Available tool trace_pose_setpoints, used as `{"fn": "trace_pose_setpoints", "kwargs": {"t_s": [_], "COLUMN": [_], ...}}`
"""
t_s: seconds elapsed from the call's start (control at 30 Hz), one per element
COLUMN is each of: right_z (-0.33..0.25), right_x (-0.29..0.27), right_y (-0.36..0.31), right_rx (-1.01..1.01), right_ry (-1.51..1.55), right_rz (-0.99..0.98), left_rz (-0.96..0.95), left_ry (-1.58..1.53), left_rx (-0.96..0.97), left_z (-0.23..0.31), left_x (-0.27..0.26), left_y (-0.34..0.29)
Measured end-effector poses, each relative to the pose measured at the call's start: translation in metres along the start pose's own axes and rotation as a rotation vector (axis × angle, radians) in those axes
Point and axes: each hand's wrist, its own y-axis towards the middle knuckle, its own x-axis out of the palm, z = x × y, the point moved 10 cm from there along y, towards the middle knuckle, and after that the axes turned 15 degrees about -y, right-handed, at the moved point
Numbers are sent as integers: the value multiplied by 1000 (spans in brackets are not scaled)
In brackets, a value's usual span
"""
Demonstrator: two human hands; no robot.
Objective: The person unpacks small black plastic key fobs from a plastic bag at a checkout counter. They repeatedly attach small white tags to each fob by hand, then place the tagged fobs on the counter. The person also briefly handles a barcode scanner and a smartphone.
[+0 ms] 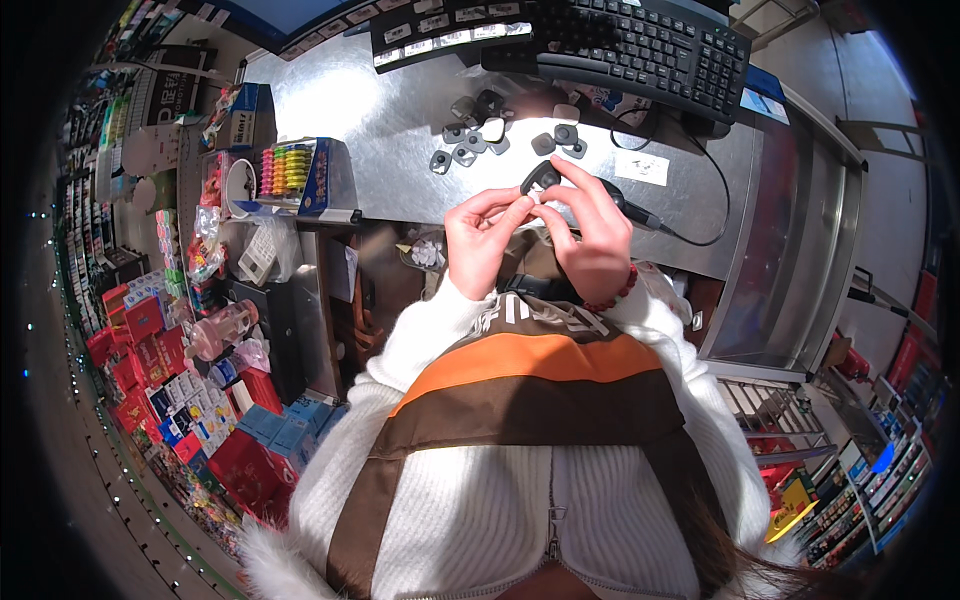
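Note:
In front of my chest, both hands meet around a small black plastic security tag point(541, 178) with a rounded knob. My left hand point(481, 242) is closed in a pinch at its lower left edge. My right hand point(594, 240), with a beaded bracelet on the wrist, has its index finger on the tag's top, the other fingers curled beneath. Something small and pale shows between the fingertips, too small to name. Just beyond, several loose square tags point(467, 156), dark and grey, lie scattered on the metal counter point(395, 160).
A black corded device point(638, 213) lies beside my right hand, partly hidden. A black keyboard point(665, 60) stands at the back, near a white paper slip point(641, 168). To the left are a display box of colourful rolls point(287, 172), a white cup point(241, 187) and a calculator point(259, 255).

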Motion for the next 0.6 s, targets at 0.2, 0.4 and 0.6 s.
{"fn": "trace_pose_setpoints", "kwargs": {"t_s": [0.2,0.4,0.6], "right_z": [5,9,-4], "right_x": [-3,8,18], "right_y": [6,1,-16], "right_rx": [-26,-55,-263], "right_ry": [61,-75,-97], "right_rz": [-25,-146,21], "left_rz": [-54,-82,-62], "left_ry": [6,118,-98], "left_rx": [-20,-50,-281], "left_z": [0,1,-16], "left_x": [6,4,0], "left_y": [-1,1,1]}}
